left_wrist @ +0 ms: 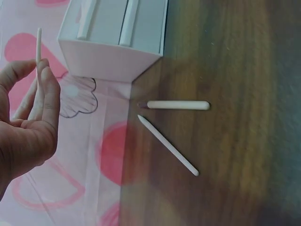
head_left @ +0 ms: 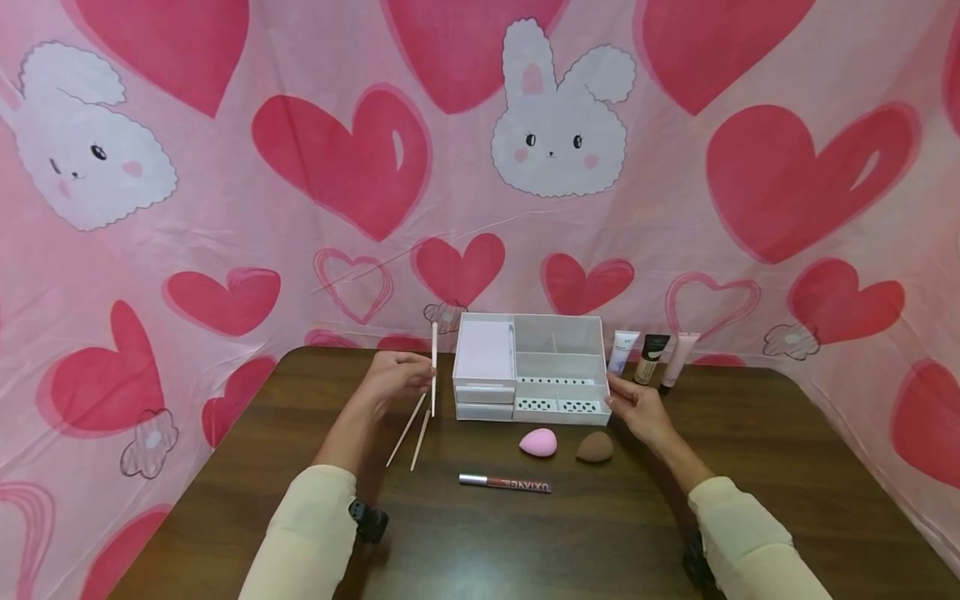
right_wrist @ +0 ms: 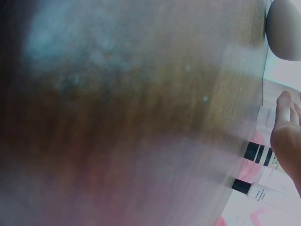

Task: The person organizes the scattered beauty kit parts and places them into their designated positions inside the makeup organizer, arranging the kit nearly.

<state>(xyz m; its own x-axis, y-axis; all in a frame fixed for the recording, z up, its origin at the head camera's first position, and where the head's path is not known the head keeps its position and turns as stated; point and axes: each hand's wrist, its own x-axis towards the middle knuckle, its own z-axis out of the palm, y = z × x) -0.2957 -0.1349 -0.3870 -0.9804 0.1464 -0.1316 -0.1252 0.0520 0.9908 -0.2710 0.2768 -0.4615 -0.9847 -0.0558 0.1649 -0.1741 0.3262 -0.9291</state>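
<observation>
My left hand (head_left: 396,375) pinches a slim white makeup brush (head_left: 434,354), held upright just left of the white cosmetics organizer (head_left: 486,389). In the left wrist view, thumb and fingertips grip this brush (left_wrist: 39,44), its upper part sticking up. Two more brushes lie on the table below that hand: one with a dark tip (left_wrist: 178,105) and one that tapers to a point (left_wrist: 169,146). At the organizer's right side, my right hand (head_left: 641,411) rests its fingers against the lower wall. The right wrist view shows that hand (right_wrist: 287,134) with fairly straight fingers.
In front of the organizer lie a pink makeup sponge (head_left: 538,442), a brown sponge (head_left: 595,447) and a lip gloss tube (head_left: 504,482). Behind my right hand stand a white tube (head_left: 622,352), a black-and-beige tube (head_left: 651,358) and a pink tube (head_left: 679,360). A heart-patterned cloth (head_left: 345,167) hangs behind the table.
</observation>
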